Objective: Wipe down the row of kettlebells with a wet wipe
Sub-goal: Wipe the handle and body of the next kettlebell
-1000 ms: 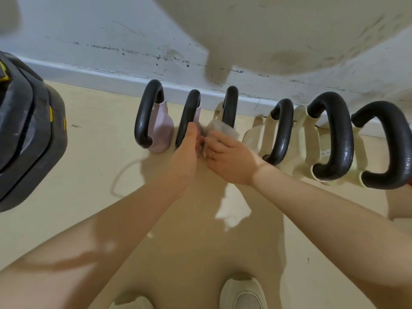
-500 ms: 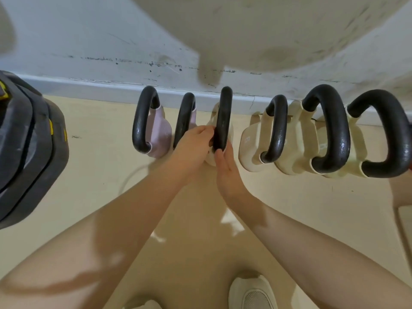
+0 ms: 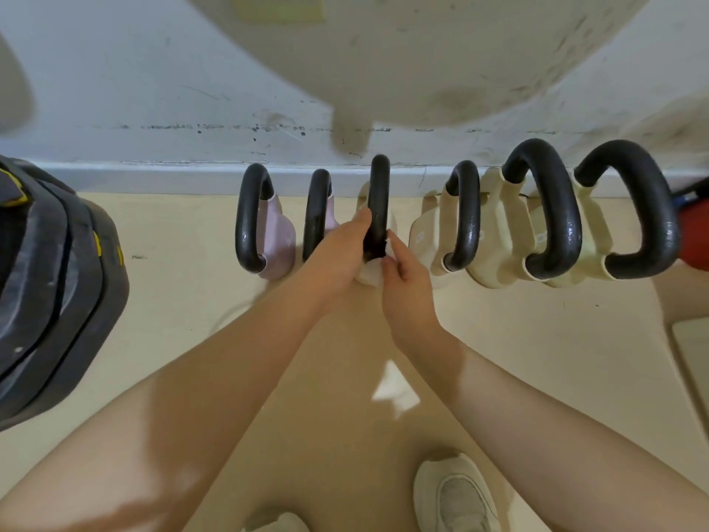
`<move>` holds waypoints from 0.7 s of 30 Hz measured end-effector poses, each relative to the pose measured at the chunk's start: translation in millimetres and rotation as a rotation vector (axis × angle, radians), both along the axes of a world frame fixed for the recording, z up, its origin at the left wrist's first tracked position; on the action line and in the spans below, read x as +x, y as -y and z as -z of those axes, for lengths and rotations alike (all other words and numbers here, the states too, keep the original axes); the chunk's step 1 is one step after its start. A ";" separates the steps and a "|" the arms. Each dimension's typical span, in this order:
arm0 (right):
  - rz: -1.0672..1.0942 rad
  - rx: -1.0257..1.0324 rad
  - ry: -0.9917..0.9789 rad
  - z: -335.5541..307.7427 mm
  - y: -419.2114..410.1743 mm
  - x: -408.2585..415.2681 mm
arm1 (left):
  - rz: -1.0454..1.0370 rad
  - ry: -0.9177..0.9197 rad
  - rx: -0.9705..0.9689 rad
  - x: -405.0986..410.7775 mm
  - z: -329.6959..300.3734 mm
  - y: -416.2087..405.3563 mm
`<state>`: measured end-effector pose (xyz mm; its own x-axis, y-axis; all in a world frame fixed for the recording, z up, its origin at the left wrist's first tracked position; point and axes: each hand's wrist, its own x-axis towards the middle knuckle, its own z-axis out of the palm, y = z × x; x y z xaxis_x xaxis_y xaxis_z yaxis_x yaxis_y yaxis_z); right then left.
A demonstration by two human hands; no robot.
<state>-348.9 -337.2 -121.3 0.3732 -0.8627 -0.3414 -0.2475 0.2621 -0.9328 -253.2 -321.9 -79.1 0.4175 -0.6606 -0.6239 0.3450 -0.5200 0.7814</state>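
Six kettlebells stand in a row on the floor against the wall's baseboard. Both hands work at the third kettlebell from the left. The left hand curls its fingers round the lower part of that black handle. The right hand pinches a white wet wipe against the base of the same handle. Stacked dark weight plates lie at far left. A pale shoe shows below.
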 end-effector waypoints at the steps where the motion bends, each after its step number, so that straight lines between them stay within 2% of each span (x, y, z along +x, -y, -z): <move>1: 0.008 0.066 0.095 -9.3 5.4 -8.6 | 0.011 0.012 -0.006 0.7 -1.0 -0.7; 4: 0.105 0.395 0.484 -40.6 28.7 -35.1 | 0.231 0.220 -0.098 -0.8 -17.0 -0.5; 5: 0.131 0.489 0.565 -51.1 34.8 -42.1 | 0.276 0.257 -0.136 -1.1 -21.7 0.0; 7: 0.131 0.546 0.624 -64.8 40.6 -53.6 | 0.368 0.240 -0.189 -4.7 -30.7 1.0; 9: 0.118 0.513 0.597 -75.8 40.0 -59.1 | 0.433 0.173 -0.216 -12.5 -33.7 2.3; 13: 0.058 0.340 0.325 -87.3 40.2 -61.4 | 0.477 0.104 -0.174 -26.5 -29.9 3.2; 16: 0.003 0.261 0.231 -84.8 43.9 -57.1 | 0.435 0.072 -0.148 -29.4 -28.6 4.2; 21: 0.023 0.343 0.232 -86.2 51.7 -45.5 | 0.347 0.086 -0.147 -19.6 -33.0 7.7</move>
